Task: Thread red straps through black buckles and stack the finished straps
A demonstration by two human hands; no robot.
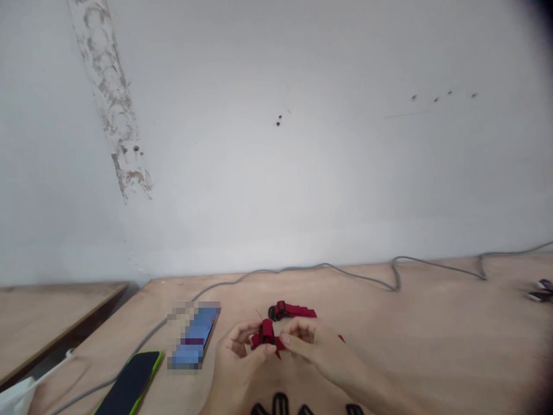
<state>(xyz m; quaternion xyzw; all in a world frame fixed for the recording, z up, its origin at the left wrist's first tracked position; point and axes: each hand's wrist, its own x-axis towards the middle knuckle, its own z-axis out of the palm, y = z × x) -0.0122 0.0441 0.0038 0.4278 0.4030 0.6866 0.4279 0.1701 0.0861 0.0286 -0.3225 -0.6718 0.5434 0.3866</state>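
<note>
A red webbing strap (268, 329) is looped through a dark buckle between my two hands, low in the middle of the view. My left hand (242, 349) pinches the buckle end between thumb and fingers. On the other side, my right hand (302, 340) has its thumb and fingers closed on the strap's tail. A small red end of webbing shows past the right hand. Just beyond my hands lies a second red strap (298, 310) with black buckles at its left end. Several black plastic buckles (280, 403) lie at the bottom edge, partly cut off.
A phone in a lime-green case (129, 383) and a partly pixelated blue-screened phone (196, 337) lie to the left. A grey cable (259, 271) runs along the table's back by the wall. Small dark items (540, 296) sit at the far right.
</note>
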